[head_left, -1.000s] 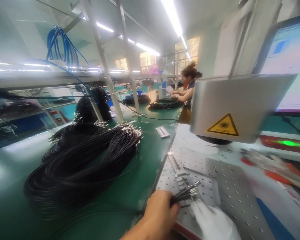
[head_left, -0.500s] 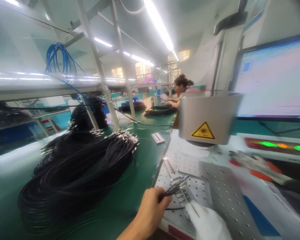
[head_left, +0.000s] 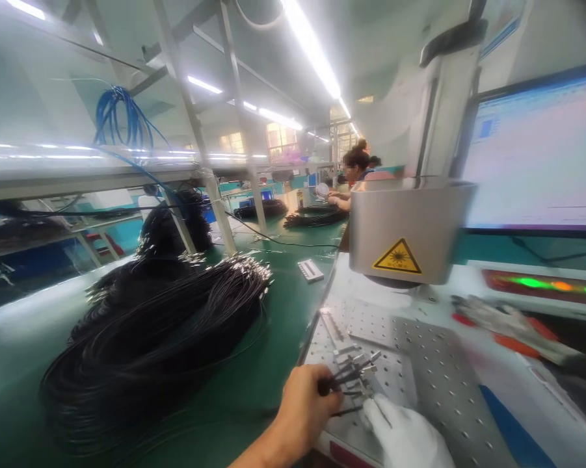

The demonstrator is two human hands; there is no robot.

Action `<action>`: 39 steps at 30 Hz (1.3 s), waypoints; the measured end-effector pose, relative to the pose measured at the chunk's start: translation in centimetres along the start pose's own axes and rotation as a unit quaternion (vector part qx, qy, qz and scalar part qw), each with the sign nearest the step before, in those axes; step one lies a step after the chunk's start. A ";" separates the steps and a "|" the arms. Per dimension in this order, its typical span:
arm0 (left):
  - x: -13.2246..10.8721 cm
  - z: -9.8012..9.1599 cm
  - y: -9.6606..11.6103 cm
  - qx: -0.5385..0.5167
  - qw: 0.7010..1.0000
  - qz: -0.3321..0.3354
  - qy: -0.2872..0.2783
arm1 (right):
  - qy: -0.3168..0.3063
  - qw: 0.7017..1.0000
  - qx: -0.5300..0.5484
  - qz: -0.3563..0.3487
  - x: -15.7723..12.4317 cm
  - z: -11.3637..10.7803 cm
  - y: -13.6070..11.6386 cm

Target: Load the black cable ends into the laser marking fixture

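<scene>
My bare left hand is closed around several black cables, with their metal connector ends fanned out past my fingers. My right hand, in a white glove, has its fingers together at a cable end beside the left hand. A black strand runs between the two hands, and the fingertips partly hide its connector. Both hands are over the front of a perforated metal plate. A slim metal fixture strip lies behind the held connectors.
Big coils of black cable lie on the green table at left. A grey machine head with a laser warning sign overhangs the plate. Gloves and a monitor are at right. Another person sits farther back.
The cable ends in my left hand have spread apart and shifted slightly right. The left hand has moved a little right; my right hand stays almost in place.
</scene>
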State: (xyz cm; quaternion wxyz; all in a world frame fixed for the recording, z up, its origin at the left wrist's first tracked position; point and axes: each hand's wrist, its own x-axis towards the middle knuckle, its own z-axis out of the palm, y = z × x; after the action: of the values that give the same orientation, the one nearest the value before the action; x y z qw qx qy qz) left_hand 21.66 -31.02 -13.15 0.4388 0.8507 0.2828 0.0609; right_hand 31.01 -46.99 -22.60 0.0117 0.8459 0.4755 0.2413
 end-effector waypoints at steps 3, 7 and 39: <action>0.0 0.5 0.0 0.079 0.996 -0.004 0.027 | 0.039 0.999 0.013 0.002 -0.2 1.2 0.0; 0.0 1.0 -0.3 0.140 0.990 0.007 0.031 | 0.050 0.998 0.024 -0.008 -0.4 1.7 0.2; 1.1 -0.1 0.1 0.026 0.999 -0.023 0.028 | -0.152 0.987 0.023 0.037 2.1 -2.7 -0.9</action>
State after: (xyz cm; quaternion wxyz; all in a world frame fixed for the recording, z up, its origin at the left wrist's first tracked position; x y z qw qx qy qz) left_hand 22.54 -30.37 -13.16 0.4099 0.8529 0.3162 0.0670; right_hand 30.02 -45.37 -19.60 0.0556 0.8896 0.4424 0.0988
